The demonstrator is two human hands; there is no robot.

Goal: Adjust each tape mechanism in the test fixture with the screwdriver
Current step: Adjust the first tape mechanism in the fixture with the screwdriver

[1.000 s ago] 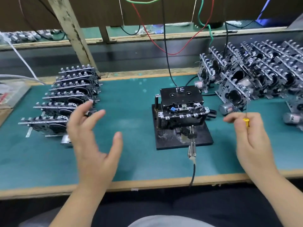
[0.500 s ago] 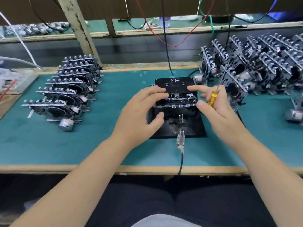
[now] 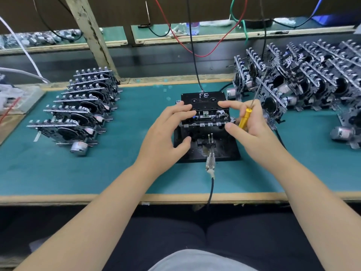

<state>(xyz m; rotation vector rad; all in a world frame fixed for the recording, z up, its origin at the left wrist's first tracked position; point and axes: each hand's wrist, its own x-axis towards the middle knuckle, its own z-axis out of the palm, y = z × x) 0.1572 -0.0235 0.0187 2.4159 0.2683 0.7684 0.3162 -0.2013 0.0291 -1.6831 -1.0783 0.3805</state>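
Observation:
A black test fixture (image 3: 220,151) stands mid-table with a tape mechanism (image 3: 207,122) seated in it and a black cassette marked "PE" (image 3: 203,98) on top. My left hand (image 3: 166,133) grips the mechanism's left side, fingers on the cassette's edge and thumb at the front. My right hand (image 3: 252,126) holds a yellow-handled screwdriver (image 3: 245,118) in its curled fingers, shaft pointing up and right, while index finger and thumb touch the mechanism's right side.
A row of tape mechanisms (image 3: 78,112) lies at the left, and a larger crowd of mechanisms (image 3: 304,85) fills the right. A clip with a black cable (image 3: 210,165) runs from the fixture over the table's front edge. Wires hang at the back.
Both hands came in from the sides a second ago and settled on the mechanism in the fixture. Since half a second ago they have hardly moved.

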